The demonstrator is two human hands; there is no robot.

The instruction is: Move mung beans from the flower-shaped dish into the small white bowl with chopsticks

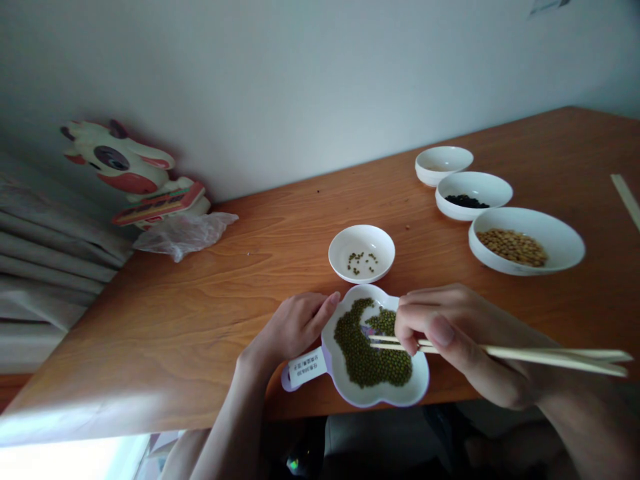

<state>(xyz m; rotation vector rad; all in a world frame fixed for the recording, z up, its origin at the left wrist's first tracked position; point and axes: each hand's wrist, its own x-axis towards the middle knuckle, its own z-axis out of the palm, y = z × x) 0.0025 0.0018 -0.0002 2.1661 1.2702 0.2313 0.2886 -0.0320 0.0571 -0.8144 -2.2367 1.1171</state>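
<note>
Mung beans (367,360) lie spread across a flower-shaped dish (363,397) at the front edge of a wooden table (240,293), leaving a curved bare gap toward the dish's middle. The table runs along a pale wall (300,87), and a grey curtain (40,267) hangs at its left. On the far left stands a toy cow (125,160) with a keyboard, a crumpled clear plastic bag (183,233) in front of it. The left hand (293,327) is at the dish's left rim, thumb against the edge, fingers curled; whether they grip it, I cannot tell. The right hand (450,333) has its fingers closed around wooden chopsticks (520,353), the tips pointing into the dish. At right, three white bowls (563,247) form a slanting row: the nearest holds soybeans (513,247), the middle one black beans (467,201); the farthest one's contents are unclear. Just beyond the dish, a smaller white bowl (361,241) contains scattered mung beans. A printed label (306,367) covers the dish's short handle.
</note>
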